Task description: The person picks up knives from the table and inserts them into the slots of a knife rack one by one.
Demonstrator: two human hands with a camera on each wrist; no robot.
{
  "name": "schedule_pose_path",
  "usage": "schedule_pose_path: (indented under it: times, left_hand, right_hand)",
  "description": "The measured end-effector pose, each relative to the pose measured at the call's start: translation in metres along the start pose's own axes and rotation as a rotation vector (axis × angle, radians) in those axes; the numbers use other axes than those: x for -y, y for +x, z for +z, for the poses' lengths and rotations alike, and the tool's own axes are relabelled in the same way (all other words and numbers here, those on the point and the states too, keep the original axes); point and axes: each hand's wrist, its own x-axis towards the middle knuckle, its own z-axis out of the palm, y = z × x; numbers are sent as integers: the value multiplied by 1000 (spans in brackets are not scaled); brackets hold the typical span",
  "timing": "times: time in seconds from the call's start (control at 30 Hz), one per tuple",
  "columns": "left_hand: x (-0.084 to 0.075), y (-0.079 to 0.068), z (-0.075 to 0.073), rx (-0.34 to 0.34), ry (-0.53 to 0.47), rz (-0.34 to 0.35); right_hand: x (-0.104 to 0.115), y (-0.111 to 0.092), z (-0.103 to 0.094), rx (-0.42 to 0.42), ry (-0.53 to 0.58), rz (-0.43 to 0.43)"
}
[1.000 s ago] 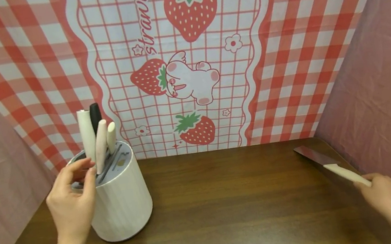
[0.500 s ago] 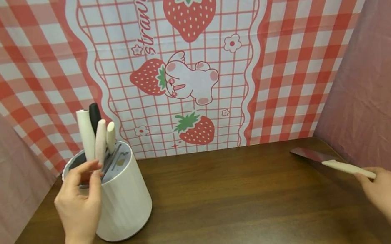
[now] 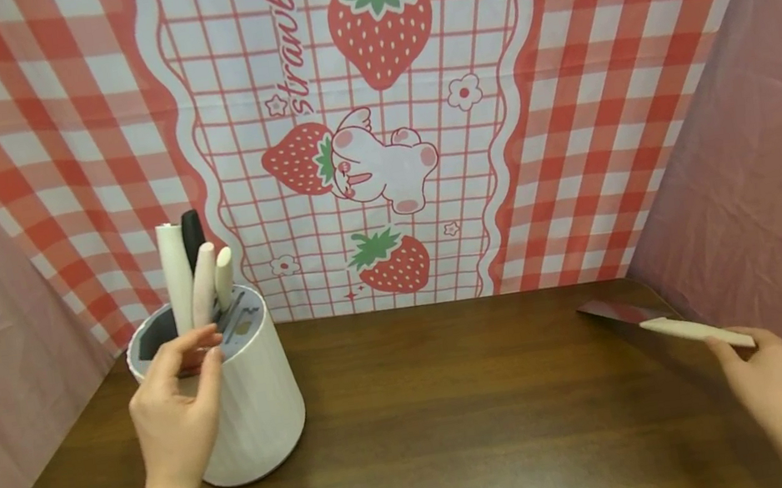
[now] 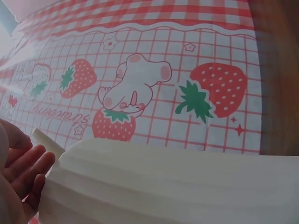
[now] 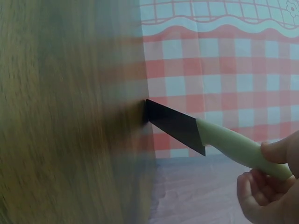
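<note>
A white ribbed knife block [image 3: 264,410] with a grey slotted top stands at the left of the head view. Out of it rise several handles: a tall white handle [image 3: 177,276], a black handle [image 3: 192,236] and two shorter pale ones. My left hand [image 3: 177,411] is in front of the block's near rim, fingers loosely curved, holding nothing visible; whether it touches the block is unclear. At the right, my right hand [image 3: 771,377] grips the cream handle of a broad-bladed kitchen knife [image 3: 688,329]. In the right wrist view its dark blade [image 5: 175,126] points toward the cloth backdrop.
Beneath everything is a brown wooden table [image 3: 445,404]. A red-and-white strawberry cloth [image 3: 395,167] hangs along the back. Pink fabric [image 3: 758,164] walls the right side, and more covers the left. A black strap shows at the left wrist.
My left hand has shifted right and slightly down along the front of the block. The right hand has moved slightly right, and the knife tip has swung left and down, lying flatter.
</note>
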Motion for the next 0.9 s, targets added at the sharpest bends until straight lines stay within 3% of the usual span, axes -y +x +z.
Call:
schedule_pose_path:
  times: [0.37,0.53,0.8,0.9]
  left_hand:
    - [-4,-3,2,1,-2,24]
    - [-7,-3,5,4,-16,42]
    - [-13,-4,12,15,-41,73]
    - [-15,-5,14,18,-41,86]
  right_hand:
    - [19,-1,6,-221,105,2]
    - [31,-2,12,-299,184,0]
    - [54,3,26,-503,305,-17]
    - [63,4,30,-534,374,-9]
